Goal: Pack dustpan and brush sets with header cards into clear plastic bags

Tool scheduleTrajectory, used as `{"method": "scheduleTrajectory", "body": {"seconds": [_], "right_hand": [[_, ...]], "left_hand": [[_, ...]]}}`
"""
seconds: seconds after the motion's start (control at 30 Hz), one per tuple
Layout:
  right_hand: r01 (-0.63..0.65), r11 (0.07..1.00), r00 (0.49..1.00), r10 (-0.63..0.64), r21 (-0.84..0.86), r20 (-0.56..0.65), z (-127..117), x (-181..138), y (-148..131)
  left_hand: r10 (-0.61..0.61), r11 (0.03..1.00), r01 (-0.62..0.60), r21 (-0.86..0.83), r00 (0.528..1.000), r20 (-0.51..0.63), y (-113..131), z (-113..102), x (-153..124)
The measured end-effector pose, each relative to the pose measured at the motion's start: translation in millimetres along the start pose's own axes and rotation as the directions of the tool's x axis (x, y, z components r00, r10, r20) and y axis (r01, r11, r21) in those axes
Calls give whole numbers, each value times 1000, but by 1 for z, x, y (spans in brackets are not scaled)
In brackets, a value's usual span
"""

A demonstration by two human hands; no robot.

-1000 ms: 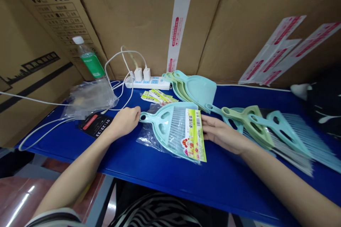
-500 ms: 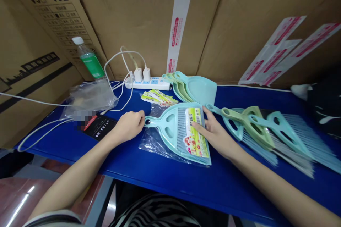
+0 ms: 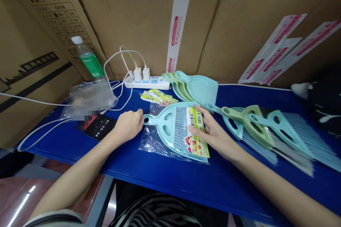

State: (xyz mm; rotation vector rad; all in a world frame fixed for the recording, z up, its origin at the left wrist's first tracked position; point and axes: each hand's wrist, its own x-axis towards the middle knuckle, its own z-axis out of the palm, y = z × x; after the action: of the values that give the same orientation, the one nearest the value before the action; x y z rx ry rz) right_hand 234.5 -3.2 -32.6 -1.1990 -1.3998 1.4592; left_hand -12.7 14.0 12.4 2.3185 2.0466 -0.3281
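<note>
A light blue dustpan-and-brush set [image 3: 173,129] with a yellow-green paper label [image 3: 195,136] lies partly in a clear plastic bag [image 3: 150,142] on the blue table [image 3: 186,177]. My left hand [image 3: 129,126] is closed at the handle end of the set, pinching the bag's edge or the handle. My right hand [image 3: 213,133] rests with fingers spread on the label and the right side of the set.
Stacked dustpans [image 3: 194,90] stand behind, loose brushes [image 3: 269,129] lie at the right. Spare labels [image 3: 157,96], a power strip [image 3: 147,83] with chargers and cables, a water bottle [image 3: 89,58], a crumpled bag [image 3: 89,97] and a phone showing a timer [image 3: 99,127] are at the left. Cardboard boxes [image 3: 138,17] wall the back.
The set has slid left and turned slightly, going deeper into the bag. My right hand moved up onto the label; my left hand stayed at the handle end.
</note>
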Motion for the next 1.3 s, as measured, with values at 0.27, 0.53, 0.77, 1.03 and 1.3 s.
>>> {"method": "scheduleTrajectory", "body": {"seconds": [0.27, 0.53, 0.77, 1.03, 1.3], "right_hand": [[66, 982, 996, -76, -179, -50, 0, 1, 3], [89, 970, 994, -101, -225, -42, -3, 2, 6], [44, 994, 997, -50, -95, -60, -5, 4, 14], [-97, 992, 995, 100, -86, 28, -3, 2, -5], [-95, 993, 993, 100, -76, 65, -3, 3, -11]], "left_hand": [[57, 998, -58, -10, 998, -4, -3, -1, 0], [74, 997, -74, -20, 997, 4, -5, -4, -1], [45, 999, -45, -3, 999, 4, -5, -5, -1], [45, 999, -45, 11, 999, 4, -5, -4, -1], [52, 998, -52, 30, 999, 13, -4, -4, -1]]}}
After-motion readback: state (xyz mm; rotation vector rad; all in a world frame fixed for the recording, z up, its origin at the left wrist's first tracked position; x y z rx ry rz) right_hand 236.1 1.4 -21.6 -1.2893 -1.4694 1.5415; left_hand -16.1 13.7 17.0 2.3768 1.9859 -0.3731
